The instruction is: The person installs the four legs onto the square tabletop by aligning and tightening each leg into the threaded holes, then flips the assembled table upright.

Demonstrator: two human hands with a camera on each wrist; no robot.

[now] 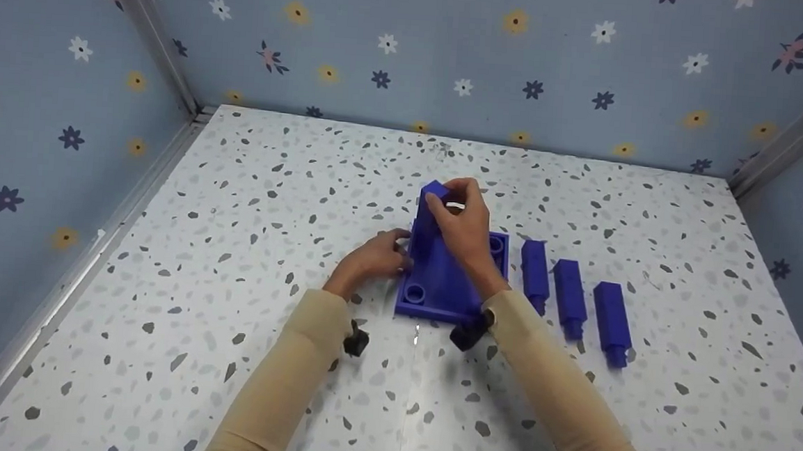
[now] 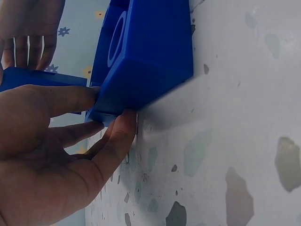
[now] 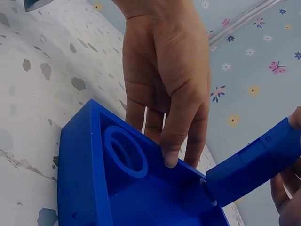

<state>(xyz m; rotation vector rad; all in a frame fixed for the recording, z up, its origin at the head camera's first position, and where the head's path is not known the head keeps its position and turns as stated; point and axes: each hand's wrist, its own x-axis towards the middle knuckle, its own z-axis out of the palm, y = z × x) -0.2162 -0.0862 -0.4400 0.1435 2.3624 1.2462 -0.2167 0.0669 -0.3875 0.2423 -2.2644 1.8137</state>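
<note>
A blue rectangular tray-like base [image 1: 445, 284] with raised walls and round corner sockets lies on the table, open side up. My left hand [image 1: 375, 255] grips its left wall, the thumb [image 3: 171, 155] inside the rim and the fingers outside. In my right hand [image 1: 469, 233] is a blue square leg [image 1: 427, 220], pinched near its top. The leg stands at the far left corner, its lower end right at a round socket [image 3: 207, 192] and tilted in the right wrist view. The near left socket [image 1: 414, 294] holds nothing.
Three more blue legs lie right of the base: one close by [image 1: 535, 268], a middle one [image 1: 569, 291] and an outer one [image 1: 612, 315], narrow ends towards me. Flower-patterned walls [image 1: 453, 61] enclose the speckled table [image 1: 268, 245] at the back and sides.
</note>
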